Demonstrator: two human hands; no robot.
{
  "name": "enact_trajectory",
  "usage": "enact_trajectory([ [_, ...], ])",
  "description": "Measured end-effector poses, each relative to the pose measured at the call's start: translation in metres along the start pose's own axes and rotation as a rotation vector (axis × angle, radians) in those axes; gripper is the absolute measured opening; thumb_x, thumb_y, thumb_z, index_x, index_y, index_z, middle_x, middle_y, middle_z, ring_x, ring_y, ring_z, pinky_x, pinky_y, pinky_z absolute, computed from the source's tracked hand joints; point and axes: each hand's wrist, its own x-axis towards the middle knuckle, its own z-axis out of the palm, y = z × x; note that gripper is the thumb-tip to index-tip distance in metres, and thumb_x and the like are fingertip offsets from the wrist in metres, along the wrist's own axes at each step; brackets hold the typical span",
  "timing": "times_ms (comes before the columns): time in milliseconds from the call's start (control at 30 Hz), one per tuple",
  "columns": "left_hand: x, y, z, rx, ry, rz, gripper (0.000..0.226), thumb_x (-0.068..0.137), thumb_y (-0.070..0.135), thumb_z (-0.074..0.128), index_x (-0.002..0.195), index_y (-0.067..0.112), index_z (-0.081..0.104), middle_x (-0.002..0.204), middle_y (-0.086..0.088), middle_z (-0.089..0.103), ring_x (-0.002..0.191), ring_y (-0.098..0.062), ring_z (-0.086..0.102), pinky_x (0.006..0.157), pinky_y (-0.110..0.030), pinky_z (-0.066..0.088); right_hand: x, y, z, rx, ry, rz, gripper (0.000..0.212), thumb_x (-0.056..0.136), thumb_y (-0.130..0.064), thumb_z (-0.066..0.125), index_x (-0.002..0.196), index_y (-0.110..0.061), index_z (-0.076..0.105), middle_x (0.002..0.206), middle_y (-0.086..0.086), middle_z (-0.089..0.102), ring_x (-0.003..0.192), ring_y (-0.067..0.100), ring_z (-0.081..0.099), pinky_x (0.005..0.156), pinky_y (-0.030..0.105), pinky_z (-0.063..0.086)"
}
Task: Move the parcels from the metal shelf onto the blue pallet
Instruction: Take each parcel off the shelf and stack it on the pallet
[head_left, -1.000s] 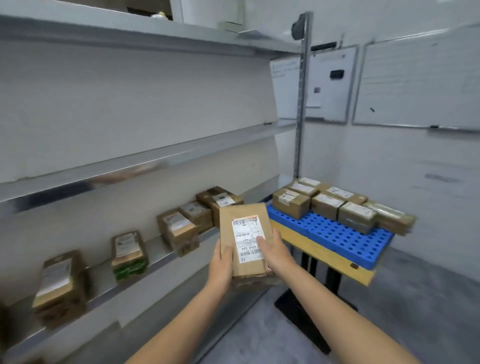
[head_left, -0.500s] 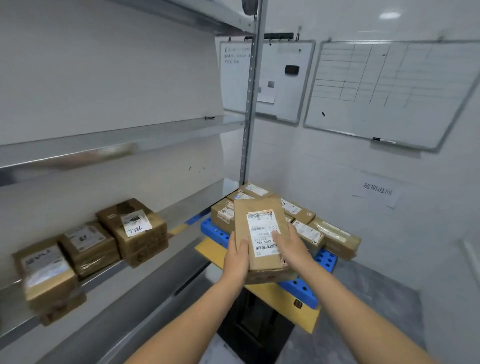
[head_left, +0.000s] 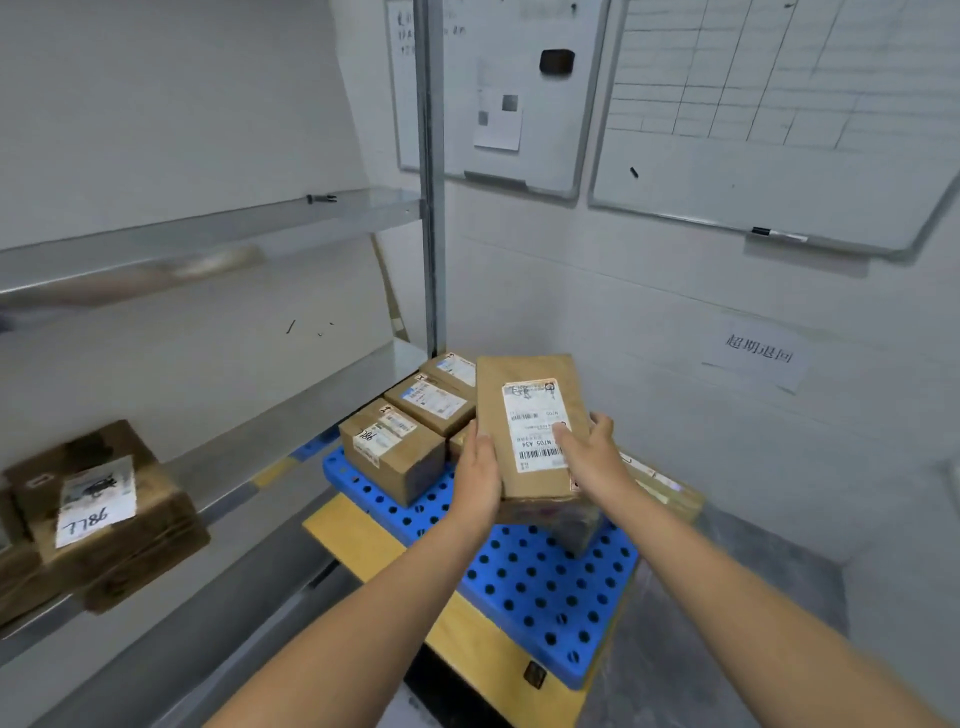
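Note:
I hold a flat brown parcel (head_left: 524, 410) with a white barcode label over the blue pallet (head_left: 535, 577). My left hand (head_left: 479, 475) grips its left edge and my right hand (head_left: 592, 460) grips its right side, thumb on the label. Behind it, several brown parcels (head_left: 395, 452) stand on the far part of the pallet. A taped parcel marked 7786 (head_left: 98, 509) lies on the metal shelf (head_left: 249, 457) at the left.
The pallet lies on a yellow-topped table (head_left: 363, 540) against the shelf's end. The shelf's upright post (head_left: 431, 171) rises behind the pallet. Two whiteboards (head_left: 779, 156) hang on the back wall. Grey floor shows at the right.
The view has swung right and closer to the pallet. The parcel in both hands has travelled from beside the shelf to above the pallet.

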Motion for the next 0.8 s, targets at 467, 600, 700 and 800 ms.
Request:
enact_trajectory([
  [467,0.079,0.019,0.17,-0.094,0.318,-0.045,0.044,0.105,0.046,0.022,0.145,0.037,0.038,0.127,0.006,0.06,0.107,-0.007,0.059,0.072,-0.023,0.048,0.177,0.01,-0.108,0.029,-0.297,-0.167,0.038,0.096,-0.023,0.052,0.131,-0.011,0.045,0.121,0.005,0.059,0.095,0.016,0.061,0.061,0.02,0.045],
  [600,0.097,0.014,0.171,-0.124,0.402,-0.078,0.046,0.104,0.048,0.022,0.147,0.04,0.036,0.127,0.005,0.062,0.101,-0.006,0.06,0.067,-0.024,0.05,0.204,0.016,-0.097,0.022,-0.42,-0.213,0.024,0.097,-0.026,0.049,0.121,-0.026,0.051,0.111,-0.005,0.063,0.09,0.008,0.06,0.061,0.018,0.041],
  [700,0.119,0.01,0.167,-0.14,0.445,-0.101,0.047,0.104,0.048,0.022,0.148,0.038,0.035,0.128,0.002,0.062,0.109,-0.015,0.061,0.074,-0.029,0.053,0.228,0.016,-0.079,0.045,-0.484,-0.244,0.022,0.098,-0.022,0.049,0.118,-0.028,0.053,0.113,-0.005,0.064,0.097,0.011,0.061,0.074,0.024,0.046],
  [800,0.151,0.004,0.161,-0.143,0.468,-0.092,0.048,0.105,0.046,0.021,0.15,0.035,0.033,0.133,0.003,0.059,0.111,-0.011,0.059,0.077,-0.026,0.049,0.259,0.016,-0.058,0.043,-0.516,-0.231,0.028,0.098,-0.021,0.049,0.125,-0.024,0.052,0.106,-0.008,0.064,0.088,0.002,0.061,0.068,0.018,0.045],
])
